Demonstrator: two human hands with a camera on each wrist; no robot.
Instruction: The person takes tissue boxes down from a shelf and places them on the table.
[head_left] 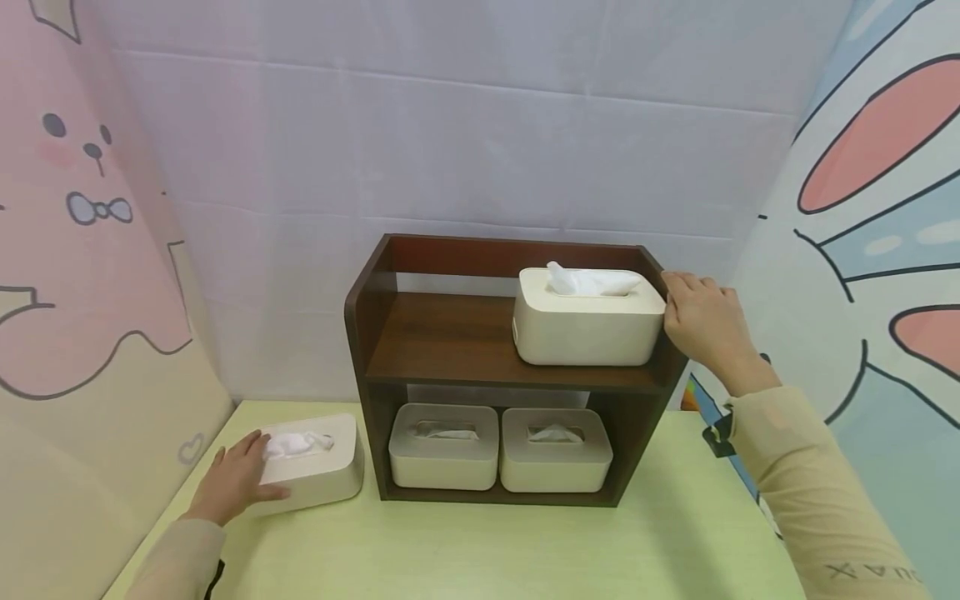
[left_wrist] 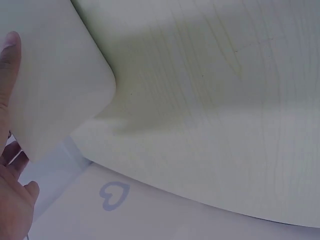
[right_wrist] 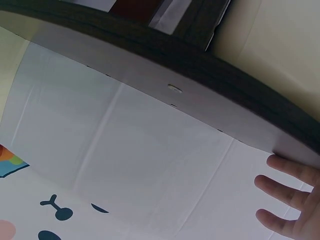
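Note:
At the left of the head view, a cream tissue box sits on the table, a white tissue showing in its top slot. My left hand holds its left end, thumb along the front face and fingers over the far side. The left wrist view shows the thumb flat on the box's smooth wall. My right hand touches the right side panel of a dark brown two-tier shelf, near its top edge. Straight, spread fingers show outside that panel. Close beside this hand, another tissue box stands on the upper tier.
Two more tissue boxes, one left and one right, stand side by side in the lower tier. A pale yellow-green table carries the shelf. White cloth hangs behind, with cartoon-printed panels on both sides.

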